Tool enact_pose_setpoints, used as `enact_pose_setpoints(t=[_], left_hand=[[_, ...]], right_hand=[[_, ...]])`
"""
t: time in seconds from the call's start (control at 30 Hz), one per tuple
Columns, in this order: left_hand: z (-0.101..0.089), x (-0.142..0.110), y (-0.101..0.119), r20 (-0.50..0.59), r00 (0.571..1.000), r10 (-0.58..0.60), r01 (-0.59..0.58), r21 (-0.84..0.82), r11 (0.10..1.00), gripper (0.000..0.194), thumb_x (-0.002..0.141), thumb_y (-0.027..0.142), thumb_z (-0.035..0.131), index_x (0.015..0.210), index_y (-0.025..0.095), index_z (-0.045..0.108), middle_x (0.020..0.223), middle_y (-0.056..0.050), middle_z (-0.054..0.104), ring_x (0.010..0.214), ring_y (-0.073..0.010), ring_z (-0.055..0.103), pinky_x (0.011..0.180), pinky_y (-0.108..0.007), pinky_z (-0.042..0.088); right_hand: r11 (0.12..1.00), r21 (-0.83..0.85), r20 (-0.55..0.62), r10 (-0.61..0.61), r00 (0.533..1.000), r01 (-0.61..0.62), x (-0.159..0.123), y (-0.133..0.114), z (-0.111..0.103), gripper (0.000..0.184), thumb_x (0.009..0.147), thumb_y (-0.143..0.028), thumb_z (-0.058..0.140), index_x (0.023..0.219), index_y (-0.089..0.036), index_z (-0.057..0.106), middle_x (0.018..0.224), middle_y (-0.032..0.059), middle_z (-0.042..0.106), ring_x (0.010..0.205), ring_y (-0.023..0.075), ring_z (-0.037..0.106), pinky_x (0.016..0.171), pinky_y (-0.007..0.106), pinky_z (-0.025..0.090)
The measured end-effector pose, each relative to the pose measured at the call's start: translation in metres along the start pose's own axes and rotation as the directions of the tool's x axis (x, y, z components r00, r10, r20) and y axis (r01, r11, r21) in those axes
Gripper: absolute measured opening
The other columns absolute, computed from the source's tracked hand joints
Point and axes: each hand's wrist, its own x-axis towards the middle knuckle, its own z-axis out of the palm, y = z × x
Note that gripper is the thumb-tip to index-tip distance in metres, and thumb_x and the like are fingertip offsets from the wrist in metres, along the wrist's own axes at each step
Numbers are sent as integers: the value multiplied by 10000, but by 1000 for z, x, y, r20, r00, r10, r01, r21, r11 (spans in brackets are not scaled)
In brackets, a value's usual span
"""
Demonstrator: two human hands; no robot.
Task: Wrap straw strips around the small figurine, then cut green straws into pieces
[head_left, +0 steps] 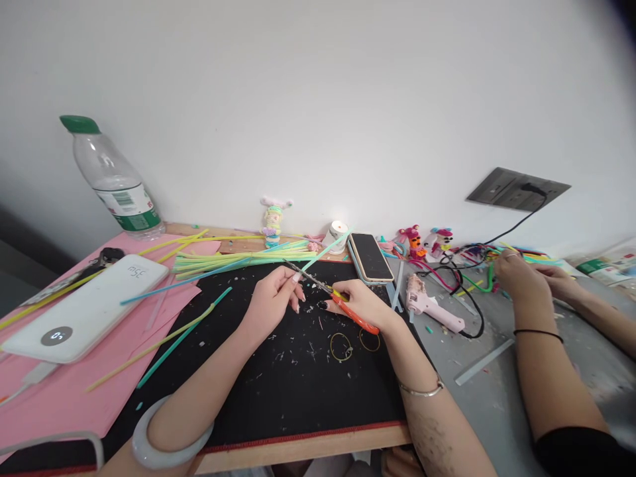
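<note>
My left hand pinches the lower end of a thin light-green straw that slants up to the right over the black mat. My right hand grips orange-handled scissors, whose blades point up-left and meet the straw near my left fingertips. Both hands hover over the mat's far middle, close together. A pale bangle sits on my left wrist, a thin silver one on my right.
A bundle of green and yellow straws lies at the mat's far edge. A white power bank rests on pink paper, beside a bottle. Phone, pink glue gun, small figures. Another person's hands work at the right.
</note>
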Motion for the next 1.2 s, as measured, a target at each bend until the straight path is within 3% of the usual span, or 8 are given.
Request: enact_pose_setpoints(t=[0.37,0.47,0.57,0.63,0.73,0.9,1.1,1.2], left_hand=[[-2,-1,3,1,1000,25,-25,92,995,235,881,375,437,754,186,498,622,27,603,442,-97,529,521,-241,413],[-8,2,1,-109,991,79,-51,241,969,229,865,373,457,780,186,559,689,4,628,530,-119,559,572,-251,431],[-16,7,-4,-236,954,186,-67,436,897,218,839,347,490,798,185,630,810,-36,655,712,-167,600,666,-271,451],[-19,9,-7,-218,948,230,-100,485,869,205,824,318,505,808,185,660,863,-47,664,788,-182,607,730,-279,461],[-21,11,-11,-148,967,207,-110,490,865,183,799,295,538,852,193,680,876,-39,688,795,-181,622,742,-274,472],[-20,12,-11,-37,979,200,-154,507,848,170,806,256,523,837,203,682,878,-26,706,817,-185,636,743,-275,476],[-22,15,-13,65,975,215,-212,575,790,144,791,225,536,823,211,676,931,-35,706,963,-216,614,859,-315,450],[-21,16,-15,115,976,187,-219,556,802,136,778,204,535,825,208,664,899,-30,701,885,-199,635,814,-302,471]], right_hand=[[988,-152,-109,-44,993,27,2,6,6,383,752,-420,507,522,-174,323,540,-55,252,536,76,206,459,220,170],[981,-192,-162,-42,986,10,3,9,5,406,746,-467,524,532,-173,343,533,-56,272,537,79,211,461,218,174],[975,-223,-237,-35,971,-19,4,11,4,401,754,-469,516,539,-176,348,522,-55,288,532,83,224,464,216,184],[972,-233,-283,-31,959,-37,5,13,4,393,755,-456,517,540,-179,340,513,-54,298,530,86,233,467,215,189],[971,-235,-321,-35,946,-44,6,16,3,379,753,-432,524,542,-181,335,505,-54,311,527,87,239,469,214,192],[970,-243,-334,-54,941,-31,6,17,3,381,751,-425,531,542,-180,329,492,-58,306,518,84,238,467,214,188],[967,-251,-349,-59,935,-33,7,17,2,377,743,-403,540,535,-177,323,490,-60,310,519,83,222,469,213,187],[968,-247,-342,-56,938,-32,7,18,2,378,746,-409,538,535,-177,328,489,-60,307,518,83,225,467,213,185]])
